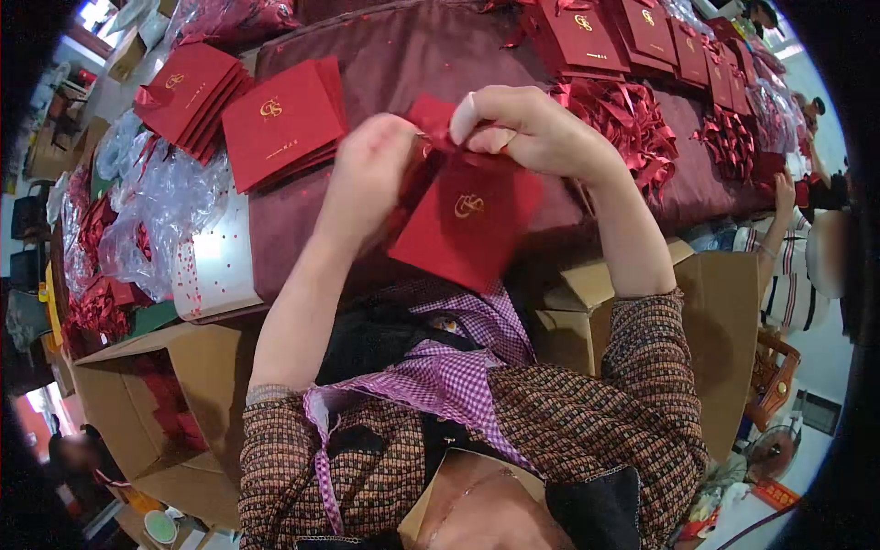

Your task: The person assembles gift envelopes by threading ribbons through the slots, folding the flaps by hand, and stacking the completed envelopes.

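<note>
A red gift bag [458, 229] with a gold emblem hangs tilted between my hands, in front of the table's near edge, slightly blurred. At its top is a red ribbon [438, 124]. My left hand [374, 165] is closed at the ribbon's left side; its fingertips are partly hidden. My right hand [541, 133] pinches the ribbon from the right, thumb and index finger together, with a white wrap on one finger. Just left of my left hand lies a stack of similar red bags [280, 128]. A heap of red ribbons [623, 133] lies beyond my right forearm.
Another stack of red bags [188, 96] and clear plastic wrap [156, 220] lie at the left. More bags [582, 37] stand at the back right. Open cardboard boxes [202, 394] [720, 339] flank my body below the dark red tablecloth [385, 64]. Another person's arm [779, 211] shows far right.
</note>
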A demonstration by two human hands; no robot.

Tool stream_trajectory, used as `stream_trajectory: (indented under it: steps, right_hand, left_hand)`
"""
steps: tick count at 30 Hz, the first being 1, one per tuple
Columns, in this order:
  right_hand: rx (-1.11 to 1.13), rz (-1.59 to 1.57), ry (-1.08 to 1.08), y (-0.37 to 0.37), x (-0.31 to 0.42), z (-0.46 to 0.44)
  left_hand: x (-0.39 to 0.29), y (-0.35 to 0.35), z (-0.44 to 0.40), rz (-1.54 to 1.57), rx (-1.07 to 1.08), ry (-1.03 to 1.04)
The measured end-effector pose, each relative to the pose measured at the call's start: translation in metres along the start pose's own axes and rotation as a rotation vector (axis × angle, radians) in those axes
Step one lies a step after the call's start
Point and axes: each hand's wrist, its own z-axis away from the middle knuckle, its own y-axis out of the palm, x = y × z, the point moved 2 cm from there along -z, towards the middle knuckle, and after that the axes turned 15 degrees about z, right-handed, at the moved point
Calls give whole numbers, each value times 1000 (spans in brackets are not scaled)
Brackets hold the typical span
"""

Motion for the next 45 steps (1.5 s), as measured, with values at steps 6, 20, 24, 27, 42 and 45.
stream_trajectory:
  steps: [6, 20, 24, 27, 42, 45]
  right_hand:
    - [-22, -132, 199, -7, -14, 16]
    - [-77, -97, 217, 0, -31, 6]
    - [-44, -52, 113, 3, -30, -2]
    - [-163, -214, 118, -1, -41, -1]
    - [-165, -342, 351, -32, -58, 41]
    - [-294, -719, 210, -37, -74, 56]
  left_hand:
    - [-10, -20, -5, 346, -150, 0]
    - [-37, -2, 22, -585, -23, 468]
    - [-19, 8, 28, -669, 129, 423]
    - [-22, 1, 24, -438, 7, 210]
    - [-13, -43, 22, -370, -168, 47]
    - [-1, -49, 17, -395, -184, 30]
